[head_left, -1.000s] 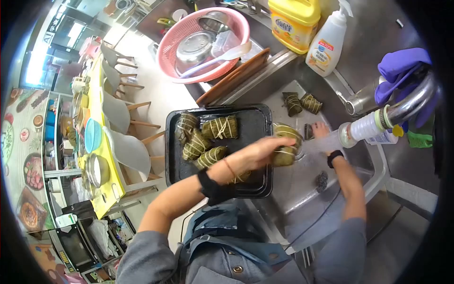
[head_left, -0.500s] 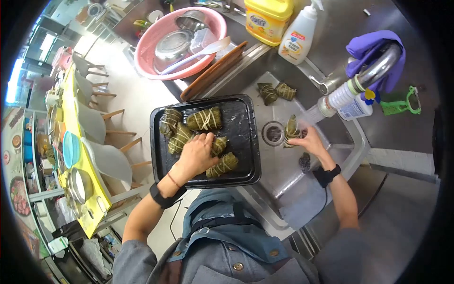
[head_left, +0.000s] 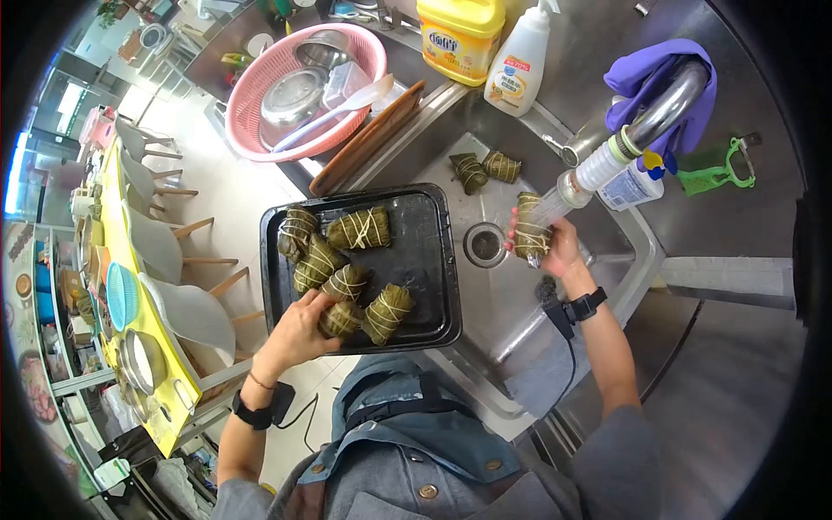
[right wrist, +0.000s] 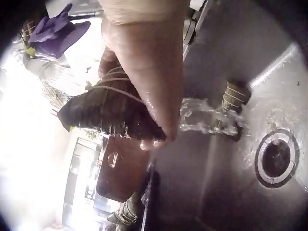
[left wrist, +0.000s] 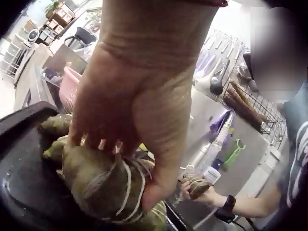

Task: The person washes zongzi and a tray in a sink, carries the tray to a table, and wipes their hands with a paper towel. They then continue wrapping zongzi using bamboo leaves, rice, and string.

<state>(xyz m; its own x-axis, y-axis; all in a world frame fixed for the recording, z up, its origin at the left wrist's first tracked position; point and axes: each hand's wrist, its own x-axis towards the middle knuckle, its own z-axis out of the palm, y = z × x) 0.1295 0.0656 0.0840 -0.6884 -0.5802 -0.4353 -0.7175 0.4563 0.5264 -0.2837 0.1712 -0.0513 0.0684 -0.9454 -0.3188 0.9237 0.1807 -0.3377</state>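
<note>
1. While the right hand (head_left: 559, 247) holds one leaf-wrapped bundle (head_left: 530, 227) over the sink (head_left: 511, 325), the left hand (head_left: 299, 334) grips another, the near bundle (head_left: 341, 319), at the tray's near side.
2. Left hand: partly closed, thumb on one side of its bundle and fingers on the other, back of hand up.
3. Right hand: fingers and thumb curled round its bundle; how tightly, can't tell. Black bands on both wrists.
4. Water runs from the faucet (head_left: 680, 95) through a white nozzle (head_left: 598, 165) onto the right hand's bundle.
5. Black tray (head_left: 416, 260) has six tied bundles counting the gripped one: two at the far side, two in the middle running toward the left hand, the gripped one, and a tilted bundle (head_left: 386, 314) just beside it.
6. Two more bundles lie in the sink near its far end, side by side: a darker bundle (head_left: 469, 173) and a lighter bundle (head_left: 503, 166). Round drain (head_left: 484, 245) sits between tray and right hand.
7. Purple gloves (head_left: 624, 74) hang over the faucet; green peeler (head_left: 715, 178) beyond it.
8. Past the sink: yellow jug (head_left: 459, 39) and white pump bottle (head_left: 518, 69), next to each other.
9. Brown board (head_left: 373, 134) leans by the pink basket (head_left: 238, 121), which holds metal bowls and a spoon.
</note>
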